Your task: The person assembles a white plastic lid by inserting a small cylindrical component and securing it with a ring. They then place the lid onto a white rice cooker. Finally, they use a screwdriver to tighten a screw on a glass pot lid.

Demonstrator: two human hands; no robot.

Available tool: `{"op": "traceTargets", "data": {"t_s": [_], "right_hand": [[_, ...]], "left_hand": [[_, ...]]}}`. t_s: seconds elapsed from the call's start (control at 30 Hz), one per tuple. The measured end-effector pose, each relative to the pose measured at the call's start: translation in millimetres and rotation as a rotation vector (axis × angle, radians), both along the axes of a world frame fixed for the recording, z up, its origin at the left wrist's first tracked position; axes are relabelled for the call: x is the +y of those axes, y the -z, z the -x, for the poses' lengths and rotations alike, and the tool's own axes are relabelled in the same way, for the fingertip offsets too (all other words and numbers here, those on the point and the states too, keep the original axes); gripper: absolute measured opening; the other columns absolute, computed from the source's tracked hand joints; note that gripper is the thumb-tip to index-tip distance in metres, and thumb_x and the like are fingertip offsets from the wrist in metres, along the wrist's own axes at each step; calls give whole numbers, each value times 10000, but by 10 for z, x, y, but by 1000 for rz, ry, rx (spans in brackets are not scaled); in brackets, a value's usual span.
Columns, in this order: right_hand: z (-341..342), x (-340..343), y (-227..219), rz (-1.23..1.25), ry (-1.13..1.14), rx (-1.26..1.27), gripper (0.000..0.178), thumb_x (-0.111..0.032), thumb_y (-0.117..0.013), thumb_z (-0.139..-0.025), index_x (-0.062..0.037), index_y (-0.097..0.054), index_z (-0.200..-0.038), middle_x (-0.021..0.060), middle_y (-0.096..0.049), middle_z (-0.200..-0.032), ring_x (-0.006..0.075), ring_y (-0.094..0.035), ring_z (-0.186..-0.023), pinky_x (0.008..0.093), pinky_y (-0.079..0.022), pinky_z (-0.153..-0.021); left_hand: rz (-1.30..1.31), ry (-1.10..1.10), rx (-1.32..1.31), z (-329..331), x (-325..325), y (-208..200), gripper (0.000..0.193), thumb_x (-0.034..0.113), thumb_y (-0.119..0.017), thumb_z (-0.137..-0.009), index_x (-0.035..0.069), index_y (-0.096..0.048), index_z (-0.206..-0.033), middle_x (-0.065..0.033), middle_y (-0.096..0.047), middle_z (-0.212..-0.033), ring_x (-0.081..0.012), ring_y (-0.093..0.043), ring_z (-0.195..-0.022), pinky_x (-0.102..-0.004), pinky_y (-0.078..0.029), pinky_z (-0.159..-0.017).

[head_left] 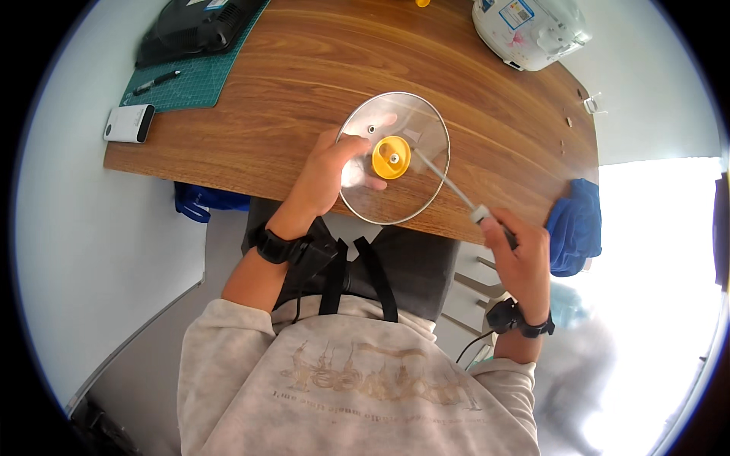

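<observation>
A round glass pot lid [411, 201] with a metal rim is held up over the near edge of the table. My left hand [325, 171] grips its left side, thumb on the near face and fingers showing through the glass from behind. At the lid's middle sits a round yellow knob [379, 169] with a small screw at its centre. A small metal-ringed vent hole [371, 129] lies above the knob. My right hand [520, 247] is closed around the handle of a screwdriver [455, 188]. Its shaft slants up-left, and the tip is just right of the knob; contact cannot be made out.
A white rice cooker [525, 34] stands at the far right of the wooden table [304, 76]. At the far left, a black appliance [194, 30] and a pen [157, 83] lie on a green cutting mat [198, 91], near a white power bank [128, 124]. Blue cloth [576, 228] hangs at right.
</observation>
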State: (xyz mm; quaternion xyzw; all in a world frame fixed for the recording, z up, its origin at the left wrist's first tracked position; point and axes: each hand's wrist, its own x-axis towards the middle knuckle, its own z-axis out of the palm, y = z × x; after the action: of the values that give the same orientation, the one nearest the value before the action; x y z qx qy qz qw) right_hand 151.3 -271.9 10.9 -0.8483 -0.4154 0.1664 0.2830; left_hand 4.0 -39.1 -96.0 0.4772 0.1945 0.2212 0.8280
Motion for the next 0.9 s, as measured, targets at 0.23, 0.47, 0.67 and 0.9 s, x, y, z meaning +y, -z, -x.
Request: {"op": "traceTargets", "data": {"t_s": [0.23, 0.47, 0.67, 0.9], "right_hand": [[42, 29, 168, -8, -40, 101, 216, -200, -656, -958, -1, -721, -1011, 163, -624, -674, 284, -509, -519, 345, -430, -532], [57, 34, 178, -43, -56, 76, 217, -203, -647, -964, 0, -719, -990, 164, -626, -679, 291, -528, -523, 354, -433, -533], [112, 29, 146, -17, -59, 31, 211, -208, -659, -958, -4, -712, -961, 168, -608, -652, 321, -529, -509, 366, -423, -502], [314, 132, -39, 34, -150, -358, 201, -234, -679, -939, -50, -666, -860, 143, -588, -579, 352, -562, -476, 422, -436, -455]], "left_hand": [[43, -19, 28, 0, -8, 38, 622, 253, -486, -909, -44, -443, -1454, -195, -464, -1501, -334, -488, -1340, -464, -623, -794], [33, -1, 7, 5, -8, 25, 638, 253, -485, -910, -48, -417, -1469, -190, -465, -1503, -330, -495, -1335, -461, -623, -792], [-19, 47, -16, 6, -12, -78, 640, 256, -483, -911, -39, -413, -1475, -189, -471, -1498, -326, -510, -1322, -449, -626, -782], [-87, -59, 80, 3, 14, 172, 589, 270, -483, -914, -31, -499, -1419, -188, -498, -1475, -312, -541, -1280, -422, -631, -759]]}}
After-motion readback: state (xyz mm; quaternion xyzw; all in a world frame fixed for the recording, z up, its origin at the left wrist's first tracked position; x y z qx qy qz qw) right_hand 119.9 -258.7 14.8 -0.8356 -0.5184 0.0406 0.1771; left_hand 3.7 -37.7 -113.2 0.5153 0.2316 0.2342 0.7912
